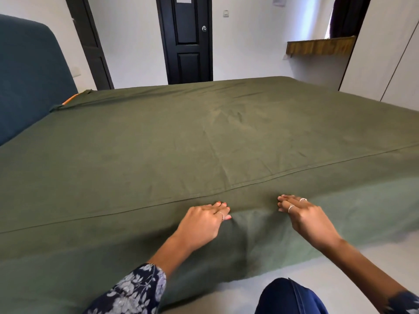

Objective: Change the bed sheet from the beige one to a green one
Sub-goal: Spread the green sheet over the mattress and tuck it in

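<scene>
A green bed sheet (204, 137) lies spread over the whole mattress and hangs down the near side toward the floor. A hem line runs across it close to the near edge. My left hand (201, 219) rests flat on the sheet at the near mattress edge, fingers straight. My right hand (303, 214) lies flat on the sheet a little to the right, fingers extended. Between the two hands the overhang forms a soft fold. At the far left corner a bit of orange mattress (70, 99) shows where the sheet is bunched. No beige sheet is in view.
A blue upholstered headboard (31, 75) stands at the left. A black door (186, 39) is in the far wall. A wooden shelf (320, 46) hangs at the right beside white wardrobe doors (390, 64). Pale floor (240, 293) and my knee (290, 298) are below.
</scene>
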